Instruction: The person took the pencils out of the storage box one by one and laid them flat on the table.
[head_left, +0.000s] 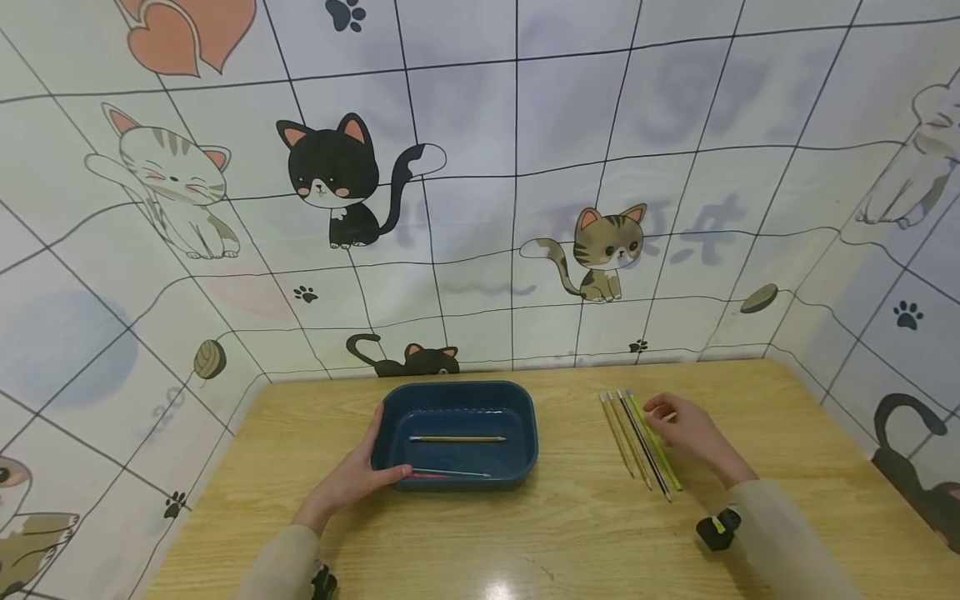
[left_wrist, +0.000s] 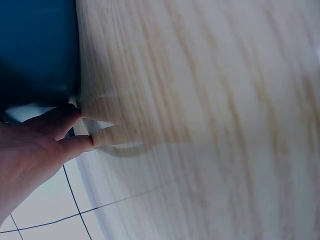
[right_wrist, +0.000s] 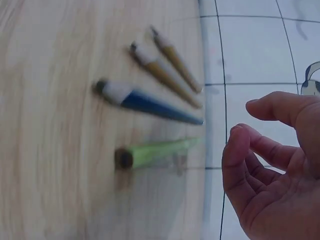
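1. Left hand (head_left: 352, 480) holds the near-left corner of a dark blue tray (head_left: 450, 413), thumb over the rim, fingers along the outer left side; some fingertips hidden there.
2. Right hand (head_left: 688, 432) loosely bent, thumb and forefinger apart, pinching nothing; it hovers beside the far end of a green pencil (head_left: 662, 454). Contact: cannot tell.
3. Left of that, a dark pencil (head_left: 648, 454) and two gold pencils (head_left: 634, 451), nearly parallel, pale cut tips toward the surface's near edge. All blurred in the right wrist view.
4. Inside the tray: a yellowish pencil (head_left: 457, 439) lying crosswise; by the near wall, a light blue pencil (head_left: 453, 472) and something pink (head_left: 429, 476), mostly obscured.
5. Tray glossy, rounded rectangle, close to the surface's far edge, left of centre; left wrist view crops it.
6. Beige sleeves (head_left: 787, 542) cut off by the frame.
7. Surface (head_left: 585, 533): pale wood grain, glare at the near edge. Beyond, a rippled white wall covering (head_left: 480, 208), black grid lines, cartoon cats (head_left: 333, 179).
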